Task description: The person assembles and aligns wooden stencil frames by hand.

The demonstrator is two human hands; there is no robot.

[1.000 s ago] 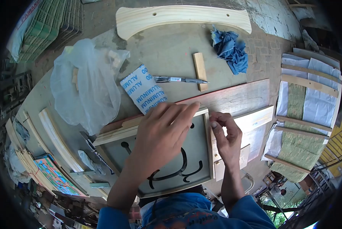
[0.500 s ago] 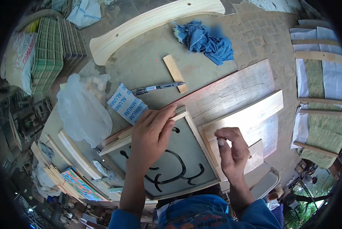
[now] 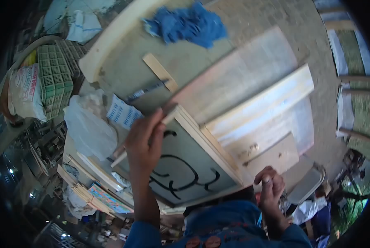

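A shallow wooden frame [image 3: 212, 142] with a grey panel [image 3: 189, 155] inside leans up in front of me. Black curved strokes [image 3: 201, 182] mark the panel. My left hand [image 3: 145, 142] grips the top edge of this frame, thumb toward the panel side. My right hand [image 3: 271, 184] is off the frame, low at its right, with its fingers curled closed. Whatever it may hold is hidden. Just above it a small light board [image 3: 273, 155] lies with small brass-coloured bits [image 3: 253, 146] at its upper left.
A long plank [image 3: 263, 105] lies on a reddish-edged board [image 3: 243, 70]. Beyond are a pen [image 3: 145, 91], a wood strip [image 3: 160, 72], a printed foil sheet [image 3: 123, 111], a plastic bag [image 3: 90, 128], a blue cloth [image 3: 187, 25] and a curved plank [image 3: 106, 37]. Green crates [image 3: 55, 74] stand left.
My right hand has moved down and right, away from the frame, and its fingers have closed tighter. The left hand stays on the frame. The whole view has shifted and tilted.
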